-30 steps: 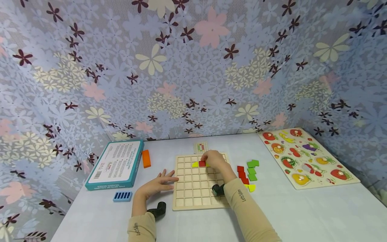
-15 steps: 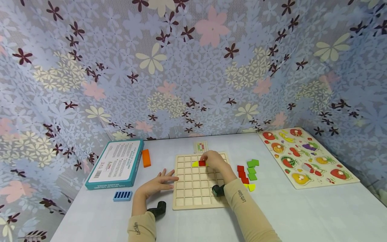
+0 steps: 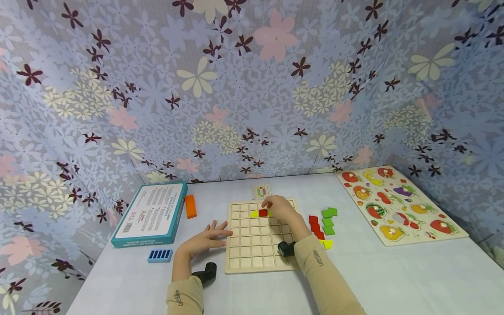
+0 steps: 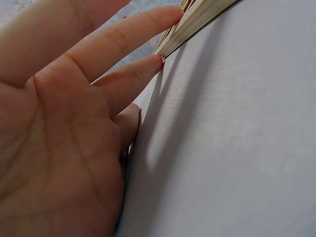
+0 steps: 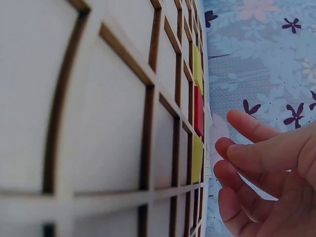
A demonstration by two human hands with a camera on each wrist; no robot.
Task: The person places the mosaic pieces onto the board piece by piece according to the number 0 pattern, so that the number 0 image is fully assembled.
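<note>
A wooden grid board (image 3: pixel 246 251) lies flat on the table. In one of its upper rows sit a yellow tile (image 3: pixel 253 214), a red tile (image 3: pixel 263 213) and another yellow tile (image 3: pixel 270 214), side by side. My right hand (image 3: pixel 280 208) hovers over the last two, partly hiding the right one; its wrist view shows loosely bent fingers (image 5: pixel 247 126) with nothing between them, apart from the tiles (image 5: pixel 198 111). My left hand (image 3: pixel 205 240) has its fingers spread, with fingertips (image 4: pixel 157 61) against the left edge of the board (image 4: pixel 197 24).
Red tiles (image 3: pixel 314 227), green tiles (image 3: pixel 327 222) and yellow tiles (image 3: pixel 327 244) lie right of the board. Behind it is a small pattern card (image 3: pixel 261 191). A fruit puzzle (image 3: pixel 401 203) lies far right. Leftward are a teal box (image 3: pixel 151 214), an orange block (image 3: pixel 190 206) and a blue slotted block (image 3: pixel 159 256).
My right fingers have come up off the red tile, which now shows more fully along with the yellow one beside it. The left hand stays in place.
</note>
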